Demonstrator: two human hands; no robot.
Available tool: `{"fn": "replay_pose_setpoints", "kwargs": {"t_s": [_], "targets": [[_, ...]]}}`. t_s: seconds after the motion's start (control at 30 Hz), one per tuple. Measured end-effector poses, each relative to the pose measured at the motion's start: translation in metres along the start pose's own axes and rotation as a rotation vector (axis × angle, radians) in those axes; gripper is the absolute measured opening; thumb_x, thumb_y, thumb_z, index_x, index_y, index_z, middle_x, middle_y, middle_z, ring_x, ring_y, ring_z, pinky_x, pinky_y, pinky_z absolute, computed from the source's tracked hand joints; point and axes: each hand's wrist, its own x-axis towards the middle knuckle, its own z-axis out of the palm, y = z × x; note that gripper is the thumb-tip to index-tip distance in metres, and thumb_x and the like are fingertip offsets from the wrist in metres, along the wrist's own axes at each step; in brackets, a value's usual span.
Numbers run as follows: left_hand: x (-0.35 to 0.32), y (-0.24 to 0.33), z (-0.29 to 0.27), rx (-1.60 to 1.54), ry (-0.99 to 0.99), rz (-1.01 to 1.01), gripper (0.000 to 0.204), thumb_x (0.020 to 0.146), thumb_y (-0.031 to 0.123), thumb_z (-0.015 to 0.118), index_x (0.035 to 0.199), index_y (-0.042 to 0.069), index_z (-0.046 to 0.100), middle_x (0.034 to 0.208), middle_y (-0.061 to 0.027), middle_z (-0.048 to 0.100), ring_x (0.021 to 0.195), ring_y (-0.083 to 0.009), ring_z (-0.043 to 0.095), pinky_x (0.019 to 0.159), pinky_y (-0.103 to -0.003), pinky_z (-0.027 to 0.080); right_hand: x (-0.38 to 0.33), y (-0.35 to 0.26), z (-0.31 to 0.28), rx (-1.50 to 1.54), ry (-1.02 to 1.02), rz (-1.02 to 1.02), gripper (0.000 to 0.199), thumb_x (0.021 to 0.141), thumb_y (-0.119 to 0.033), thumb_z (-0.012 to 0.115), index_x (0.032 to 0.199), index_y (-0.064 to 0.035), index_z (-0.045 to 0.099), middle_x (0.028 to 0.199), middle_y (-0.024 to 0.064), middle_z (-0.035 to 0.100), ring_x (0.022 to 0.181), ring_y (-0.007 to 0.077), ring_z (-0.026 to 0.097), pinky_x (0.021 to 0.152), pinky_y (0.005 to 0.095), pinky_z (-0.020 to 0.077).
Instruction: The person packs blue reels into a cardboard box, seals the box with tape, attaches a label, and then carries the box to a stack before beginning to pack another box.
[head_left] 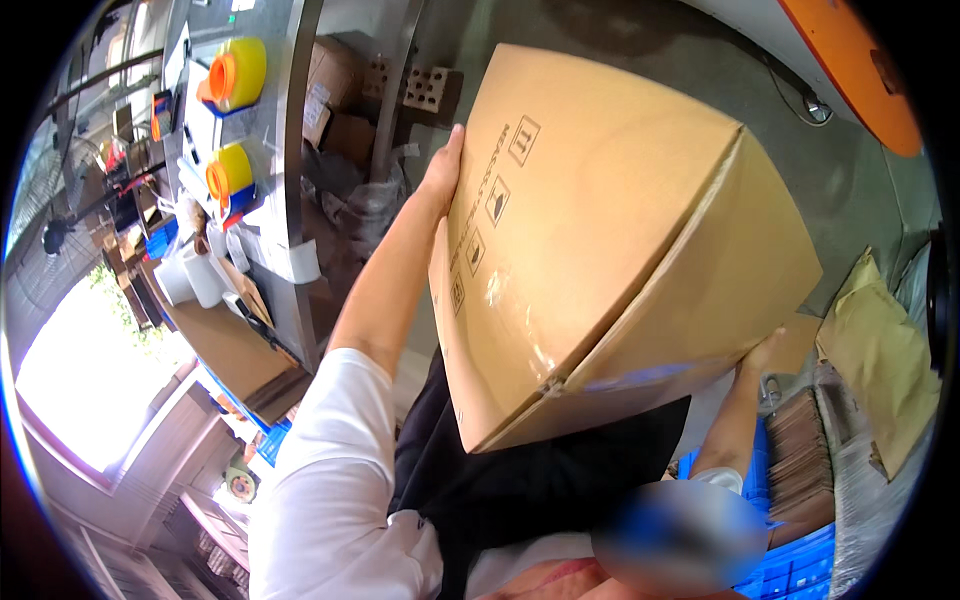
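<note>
A large brown cardboard box (610, 200) is held tilted in front of my body, between my two arms. Its near faces show printed handling symbols, a taped corner and a seam along the edge. My left hand (450, 168) presses flat along the box's left side, its fingers partly hidden behind the cardboard. At the lower right, my right hand (762, 352) grips the box near its right corner, most of its fingers out of sight underneath. The box's underside and far faces are hidden.
Left stands a metal-framed workbench (292, 130) with two yellow tape dispensers (235, 75) and white rolls (190, 280). Cartons (335, 75) lie beneath it. An orange panel (850, 70) is at upper right. A tan sack (880, 350), stacked cardboard (800, 450) and blue crates (800, 565) stand right.
</note>
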Motion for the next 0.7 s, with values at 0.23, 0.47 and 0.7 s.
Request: {"fn": "replay_pose_setpoints", "kwargs": {"t_s": [0.23, 0.47, 0.7], "targets": [[-0.092, -0.052, -0.018, -0.044, 0.191, -0.012, 0.064, 0.095, 0.053, 0.038, 0.116, -0.005, 0.058, 0.111, -0.0141, 0.062, 0.101, -0.0218, 0.057, 0.09, -0.034, 0.042, 0.0, -0.039, -0.028, -0.278, -0.158, 0.008, 0.068, 0.096, -0.055, 0.031, 0.137, -0.0017, 0.037, 0.138, 0.0118, 0.043, 0.124, 0.0258, 0.042, 0.103, 0.0362, 0.0339], [-0.349, -0.129, -0.149, -0.694, 0.181, 0.024, 0.063, 0.097, 0.053, 0.031, 0.125, 0.002, 0.054, 0.116, -0.0115, 0.061, 0.105, -0.0202, 0.059, 0.093, -0.035, 0.045, -0.084, -0.131, 0.07, -0.9, -0.581, -0.182, 0.071, 0.095, -0.057, 0.03, 0.123, 0.0032, 0.053, 0.12, 0.0151, 0.058, 0.11, 0.0273, 0.054, 0.092, 0.0356, 0.0416], [-0.546, -0.229, -0.09, -0.904, 0.357, 0.141, 0.064, 0.095, 0.056, 0.033, 0.124, 0.004, 0.056, 0.118, -0.0071, 0.06, 0.106, -0.0177, 0.056, 0.094, -0.034, 0.042, -0.195, -0.231, 0.129, -0.965, -1.222, -0.358, 0.06, 0.098, -0.046, 0.034, 0.131, 0.0038, 0.045, 0.128, 0.0132, 0.053, 0.115, 0.0239, 0.05, 0.096, 0.0329, 0.0392]]}}
